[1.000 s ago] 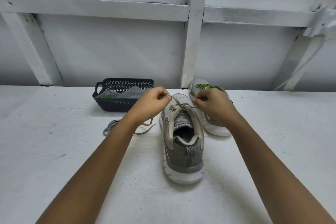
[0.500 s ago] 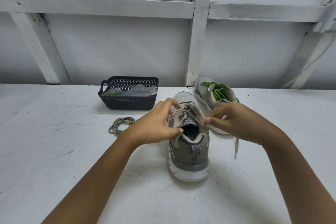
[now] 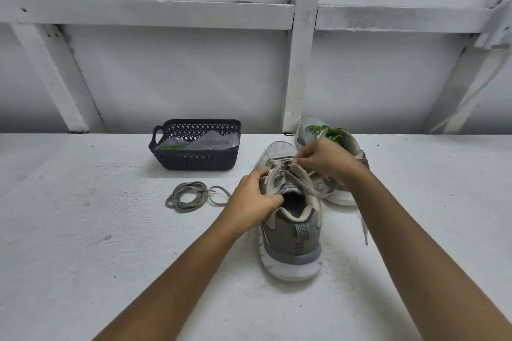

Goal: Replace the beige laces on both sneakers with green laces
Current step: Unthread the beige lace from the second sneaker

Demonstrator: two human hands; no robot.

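Near sneaker (image 3: 291, 232) sits heel toward the person on the counter (image 3: 110, 243). Its beige lace (image 3: 306, 188) is slack across the eyelets, w/ one free end trailing to the shoe's right. L hand (image 3: 253, 199): fingers curled over the collar/eyelet edge, steadying the shoe. R hand (image 3: 324, 159): fingers pinch the lace nr the toe-end eyelets. Far sneaker (image 3: 349, 147), just behind-right, already has a green lace (image 3: 322, 129).

The lace looks soft, limp and light, prob. drags in the eyelets, so pinch close to an eyelet and draw out one crossing at a time. The shoe looks light and needs holding down. A spare beige lace lies coiled (image 3: 188, 196) nr the black basket (image 3: 194, 163).
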